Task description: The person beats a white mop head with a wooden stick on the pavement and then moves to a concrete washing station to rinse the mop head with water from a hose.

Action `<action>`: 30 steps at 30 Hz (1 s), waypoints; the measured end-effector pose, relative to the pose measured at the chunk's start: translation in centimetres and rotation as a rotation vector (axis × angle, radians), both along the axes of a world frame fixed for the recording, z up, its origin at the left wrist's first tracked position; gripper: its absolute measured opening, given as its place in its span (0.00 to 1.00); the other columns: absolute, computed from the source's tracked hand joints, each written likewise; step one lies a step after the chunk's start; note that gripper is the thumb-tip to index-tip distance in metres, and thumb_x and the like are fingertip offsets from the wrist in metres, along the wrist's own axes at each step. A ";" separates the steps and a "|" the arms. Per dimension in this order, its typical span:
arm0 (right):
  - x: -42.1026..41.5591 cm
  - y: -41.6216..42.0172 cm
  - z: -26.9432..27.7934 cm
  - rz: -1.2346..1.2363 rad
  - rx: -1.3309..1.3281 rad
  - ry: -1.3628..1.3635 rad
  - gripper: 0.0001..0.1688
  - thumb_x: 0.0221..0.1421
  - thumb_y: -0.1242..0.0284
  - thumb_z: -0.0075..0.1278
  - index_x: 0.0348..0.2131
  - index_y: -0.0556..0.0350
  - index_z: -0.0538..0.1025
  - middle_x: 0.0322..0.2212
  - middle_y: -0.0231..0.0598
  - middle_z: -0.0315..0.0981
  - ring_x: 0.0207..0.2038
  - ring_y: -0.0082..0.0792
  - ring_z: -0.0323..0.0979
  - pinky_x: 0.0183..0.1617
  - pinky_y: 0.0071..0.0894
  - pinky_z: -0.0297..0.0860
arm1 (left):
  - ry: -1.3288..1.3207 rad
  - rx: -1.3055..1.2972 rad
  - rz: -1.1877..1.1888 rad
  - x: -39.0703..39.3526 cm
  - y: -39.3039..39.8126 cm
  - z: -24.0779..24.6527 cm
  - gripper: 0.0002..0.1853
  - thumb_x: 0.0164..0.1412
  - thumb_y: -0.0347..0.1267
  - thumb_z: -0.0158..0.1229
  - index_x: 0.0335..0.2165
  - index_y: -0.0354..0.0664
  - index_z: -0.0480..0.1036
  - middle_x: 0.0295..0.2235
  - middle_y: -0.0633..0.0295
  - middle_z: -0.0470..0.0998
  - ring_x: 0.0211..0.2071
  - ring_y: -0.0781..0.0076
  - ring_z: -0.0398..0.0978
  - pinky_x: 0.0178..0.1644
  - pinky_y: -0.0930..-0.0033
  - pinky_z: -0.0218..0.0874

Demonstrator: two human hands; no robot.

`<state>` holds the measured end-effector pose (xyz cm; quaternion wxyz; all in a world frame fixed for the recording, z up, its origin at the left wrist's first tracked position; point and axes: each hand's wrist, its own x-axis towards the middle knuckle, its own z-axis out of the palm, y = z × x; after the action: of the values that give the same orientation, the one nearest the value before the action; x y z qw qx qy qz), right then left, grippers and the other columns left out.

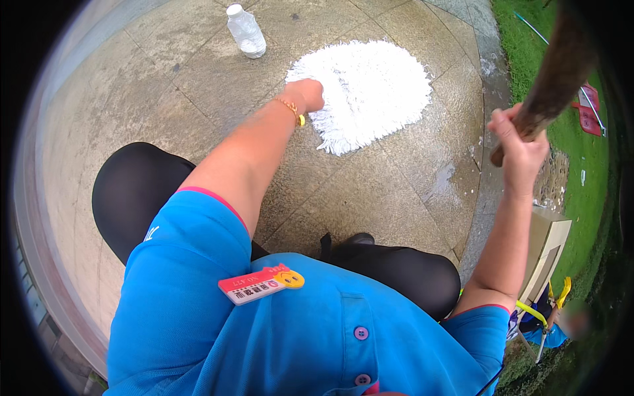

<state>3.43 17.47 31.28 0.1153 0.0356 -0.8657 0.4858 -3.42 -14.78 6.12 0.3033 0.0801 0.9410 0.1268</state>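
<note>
A white fringed textile, like a yarn mop cover (371, 94), lies spread on wet stone paving in the upper middle of the head view. My left hand (308, 95), with a beaded bracelet at the wrist, is curled closed on its near left edge; the fingertips are hidden. Off to the right, my right hand (522, 141) grips the lower end of a thick brown wooden stick (552, 79). The stick is raised towards the camera, blurred, and apart from the textile.
A clear plastic bottle with a white cap (246, 32) stands on the paving at upper left. Grass lies beyond the paving edge at right, with a red object (589, 116) on it. A cardboard box (547, 247) and another person (550, 331) are at lower right.
</note>
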 end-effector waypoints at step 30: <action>4.2 -5.4 -15.0 0.245 -0.306 0.039 0.09 0.56 0.84 0.50 0.31 0.55 0.65 0.18 0.33 0.69 0.19 0.22 0.68 0.25 0.27 0.70 | -0.004 0.179 -0.352 0.2 -12.7 8.2 0.12 0.51 0.34 0.57 0.34 0.40 0.77 0.30 0.54 0.80 0.32 0.59 0.78 0.39 0.62 0.69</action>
<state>7.61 12.07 16.28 0.0760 0.1321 -0.7685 0.6215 -3.21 -27.44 14.36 0.3141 0.2697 0.8969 0.1554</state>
